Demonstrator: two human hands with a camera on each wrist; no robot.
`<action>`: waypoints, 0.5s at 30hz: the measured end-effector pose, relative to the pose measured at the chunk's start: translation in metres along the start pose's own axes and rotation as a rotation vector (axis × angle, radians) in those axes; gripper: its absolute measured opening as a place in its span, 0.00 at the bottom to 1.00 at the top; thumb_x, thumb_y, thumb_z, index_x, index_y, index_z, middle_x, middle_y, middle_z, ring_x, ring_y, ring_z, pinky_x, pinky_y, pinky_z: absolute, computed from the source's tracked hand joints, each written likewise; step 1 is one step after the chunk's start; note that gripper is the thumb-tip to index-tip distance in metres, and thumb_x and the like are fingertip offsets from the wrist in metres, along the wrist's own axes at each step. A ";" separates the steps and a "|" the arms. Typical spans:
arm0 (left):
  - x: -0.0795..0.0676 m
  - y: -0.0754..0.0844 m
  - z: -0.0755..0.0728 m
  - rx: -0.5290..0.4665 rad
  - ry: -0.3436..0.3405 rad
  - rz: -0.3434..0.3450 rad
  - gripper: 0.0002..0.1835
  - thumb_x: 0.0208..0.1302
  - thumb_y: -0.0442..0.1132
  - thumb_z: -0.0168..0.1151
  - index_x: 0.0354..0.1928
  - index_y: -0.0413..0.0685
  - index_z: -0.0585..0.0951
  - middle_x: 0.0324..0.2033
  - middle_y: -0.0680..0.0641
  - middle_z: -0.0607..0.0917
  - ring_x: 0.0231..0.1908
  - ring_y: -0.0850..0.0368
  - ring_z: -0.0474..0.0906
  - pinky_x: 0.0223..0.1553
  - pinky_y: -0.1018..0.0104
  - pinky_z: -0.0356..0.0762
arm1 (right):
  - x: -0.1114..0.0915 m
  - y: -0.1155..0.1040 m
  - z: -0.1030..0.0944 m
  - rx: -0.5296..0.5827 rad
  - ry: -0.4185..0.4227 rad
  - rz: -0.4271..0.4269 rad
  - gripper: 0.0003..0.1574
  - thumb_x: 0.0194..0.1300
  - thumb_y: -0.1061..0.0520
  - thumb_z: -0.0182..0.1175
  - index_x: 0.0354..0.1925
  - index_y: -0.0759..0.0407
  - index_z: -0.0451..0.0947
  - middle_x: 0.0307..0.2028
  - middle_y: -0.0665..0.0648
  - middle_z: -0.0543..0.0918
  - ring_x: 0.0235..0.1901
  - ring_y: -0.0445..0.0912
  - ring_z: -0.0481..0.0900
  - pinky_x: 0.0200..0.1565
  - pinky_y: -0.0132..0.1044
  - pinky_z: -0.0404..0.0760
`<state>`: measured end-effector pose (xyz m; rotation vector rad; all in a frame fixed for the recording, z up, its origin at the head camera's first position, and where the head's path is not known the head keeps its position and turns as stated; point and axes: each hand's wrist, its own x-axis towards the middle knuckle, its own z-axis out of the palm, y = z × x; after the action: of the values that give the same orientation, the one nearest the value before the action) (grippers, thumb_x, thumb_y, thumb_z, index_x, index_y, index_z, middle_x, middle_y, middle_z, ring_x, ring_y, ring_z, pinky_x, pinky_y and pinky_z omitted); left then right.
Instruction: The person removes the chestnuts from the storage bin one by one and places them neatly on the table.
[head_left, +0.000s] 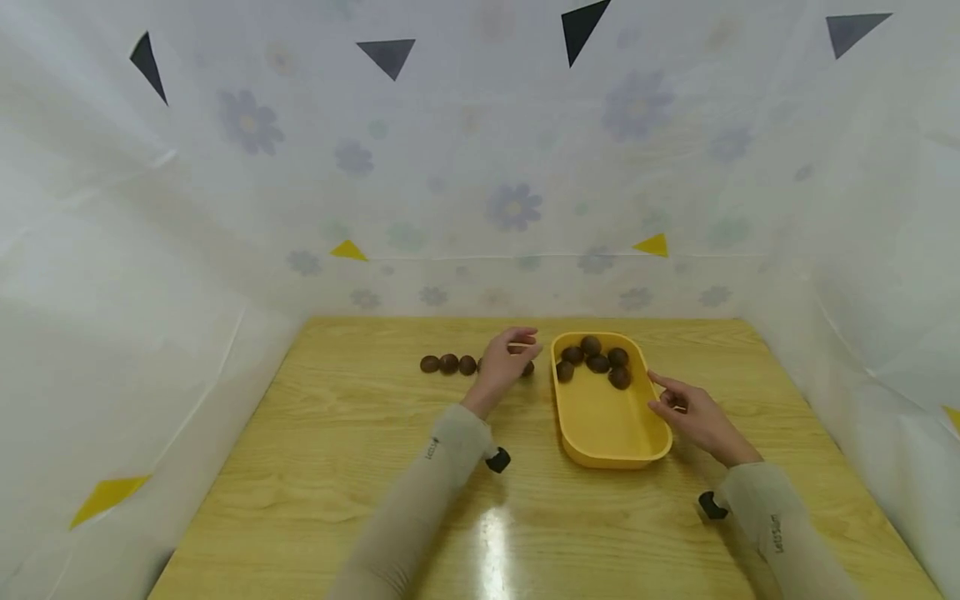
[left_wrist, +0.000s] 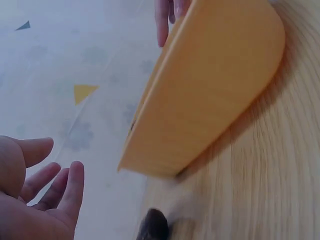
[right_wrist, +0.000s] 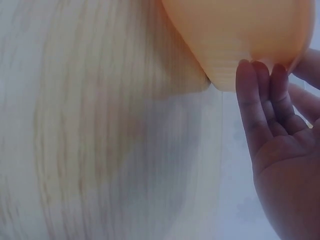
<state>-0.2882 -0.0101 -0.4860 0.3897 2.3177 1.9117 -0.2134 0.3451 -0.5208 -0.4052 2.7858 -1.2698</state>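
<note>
My left hand (head_left: 507, 358) hovers over a row of dark brown, round nut-like pieces (head_left: 448, 363) and hides the middle of the row. In the left wrist view its thumb and fingers (left_wrist: 75, 187) stand apart with nothing between them. One dark piece (left_wrist: 154, 225) shows on the table beside that hand. To the right stands a yellow plastic tub (head_left: 600, 421) with several more dark round pieces (head_left: 597, 363) gathered at its far end. My right hand (head_left: 701, 417) holds the tub's right side, fingertips (right_wrist: 277, 75) against the outer wall and thumb at the rim.
The wood-grain table (head_left: 337, 467) is bounded by a pale flowered sheet (head_left: 450, 167) at the back and plain white sheets at both sides. Black and yellow triangles are stuck on the sheets. A small black device (head_left: 498, 459) is strapped at each wrist.
</note>
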 end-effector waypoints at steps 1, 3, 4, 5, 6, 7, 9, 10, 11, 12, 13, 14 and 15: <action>0.001 0.004 0.008 0.000 -0.017 -0.003 0.20 0.76 0.46 0.63 0.66 0.57 0.79 0.57 0.47 0.82 0.56 0.51 0.81 0.59 0.46 0.82 | 0.000 0.000 0.000 -0.003 0.000 -0.006 0.39 0.79 0.51 0.58 0.79 0.63 0.59 0.35 0.56 0.77 0.31 0.40 0.73 0.31 0.34 0.70; 0.003 0.011 0.024 0.007 -0.052 -0.012 0.20 0.76 0.46 0.63 0.67 0.56 0.79 0.57 0.47 0.82 0.53 0.52 0.83 0.58 0.48 0.82 | 0.000 0.000 -0.001 -0.006 -0.005 -0.018 0.39 0.80 0.51 0.58 0.79 0.64 0.59 0.35 0.56 0.78 0.31 0.40 0.73 0.31 0.34 0.71; 0.004 0.014 0.031 0.006 -0.072 -0.018 0.20 0.77 0.47 0.62 0.67 0.55 0.78 0.57 0.47 0.82 0.52 0.53 0.84 0.58 0.47 0.83 | -0.001 0.000 -0.001 -0.005 -0.008 -0.026 0.39 0.80 0.52 0.57 0.79 0.65 0.58 0.35 0.57 0.78 0.30 0.40 0.73 0.31 0.34 0.71; 0.005 0.018 0.039 0.004 -0.094 -0.023 0.21 0.77 0.47 0.61 0.68 0.53 0.77 0.57 0.47 0.81 0.52 0.52 0.84 0.57 0.47 0.83 | -0.002 0.001 -0.002 -0.003 -0.005 -0.032 0.39 0.80 0.52 0.58 0.79 0.65 0.59 0.35 0.56 0.78 0.30 0.40 0.73 0.31 0.34 0.71; 0.006 0.021 0.046 -0.005 -0.119 -0.029 0.22 0.77 0.47 0.61 0.69 0.51 0.76 0.57 0.46 0.81 0.52 0.51 0.85 0.57 0.46 0.83 | -0.004 0.001 -0.002 -0.002 -0.001 -0.034 0.39 0.80 0.51 0.58 0.78 0.65 0.59 0.34 0.56 0.78 0.29 0.40 0.73 0.30 0.34 0.71; 0.007 0.023 0.054 -0.036 -0.145 -0.043 0.23 0.78 0.46 0.61 0.70 0.49 0.75 0.57 0.46 0.81 0.53 0.48 0.85 0.58 0.45 0.82 | -0.006 0.001 -0.003 0.000 0.001 -0.032 0.39 0.79 0.51 0.58 0.78 0.65 0.60 0.34 0.56 0.78 0.29 0.40 0.73 0.30 0.34 0.71; 0.010 0.027 0.068 -0.123 -0.196 -0.074 0.24 0.78 0.45 0.60 0.70 0.45 0.74 0.56 0.45 0.81 0.57 0.42 0.83 0.58 0.46 0.82 | -0.011 0.001 -0.006 0.002 0.003 -0.025 0.39 0.79 0.50 0.58 0.78 0.65 0.60 0.33 0.56 0.77 0.28 0.41 0.73 0.29 0.35 0.72; 0.011 0.029 0.075 -0.176 -0.219 -0.094 0.25 0.78 0.43 0.60 0.71 0.42 0.73 0.56 0.44 0.80 0.59 0.39 0.82 0.60 0.45 0.82 | -0.012 0.001 -0.007 -0.005 0.006 -0.024 0.39 0.79 0.50 0.58 0.78 0.65 0.60 0.33 0.56 0.77 0.28 0.40 0.73 0.29 0.35 0.72; 0.012 0.031 0.081 -0.229 -0.234 -0.118 0.25 0.78 0.42 0.60 0.71 0.40 0.72 0.55 0.44 0.80 0.61 0.36 0.80 0.61 0.45 0.81 | -0.014 0.001 -0.007 -0.010 0.007 -0.020 0.39 0.79 0.49 0.58 0.78 0.64 0.61 0.33 0.55 0.78 0.28 0.40 0.73 0.29 0.35 0.72; 0.013 0.032 0.088 -0.273 -0.243 -0.143 0.25 0.78 0.40 0.60 0.71 0.38 0.71 0.54 0.43 0.80 0.62 0.33 0.78 0.62 0.46 0.80 | -0.016 0.001 -0.008 -0.015 0.004 -0.015 0.39 0.79 0.49 0.58 0.78 0.64 0.61 0.33 0.55 0.78 0.28 0.40 0.73 0.29 0.35 0.72; 0.013 0.033 0.094 -0.318 -0.244 -0.172 0.26 0.77 0.39 0.61 0.71 0.37 0.71 0.54 0.43 0.80 0.63 0.32 0.76 0.63 0.46 0.80 | -0.017 0.001 -0.008 -0.021 0.001 -0.014 0.39 0.79 0.49 0.58 0.78 0.64 0.60 0.33 0.55 0.78 0.28 0.40 0.74 0.30 0.34 0.72; 0.013 0.034 0.100 -0.349 -0.238 -0.200 0.26 0.77 0.38 0.61 0.71 0.35 0.70 0.53 0.43 0.80 0.64 0.32 0.75 0.63 0.46 0.80 | -0.019 0.000 -0.008 -0.025 -0.002 -0.013 0.39 0.80 0.49 0.58 0.78 0.64 0.60 0.34 0.56 0.78 0.28 0.40 0.74 0.30 0.34 0.72; 0.013 0.034 0.105 -0.367 -0.224 -0.228 0.26 0.76 0.37 0.62 0.70 0.35 0.70 0.53 0.43 0.80 0.63 0.31 0.75 0.63 0.45 0.79 | -0.021 0.000 -0.008 -0.028 -0.002 -0.012 0.39 0.80 0.49 0.58 0.78 0.64 0.60 0.34 0.56 0.78 0.28 0.40 0.74 0.30 0.34 0.72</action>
<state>-0.2707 0.0994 -0.4726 0.2694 1.7439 2.0043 -0.1948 0.3561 -0.5170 -0.4256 2.8064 -1.2330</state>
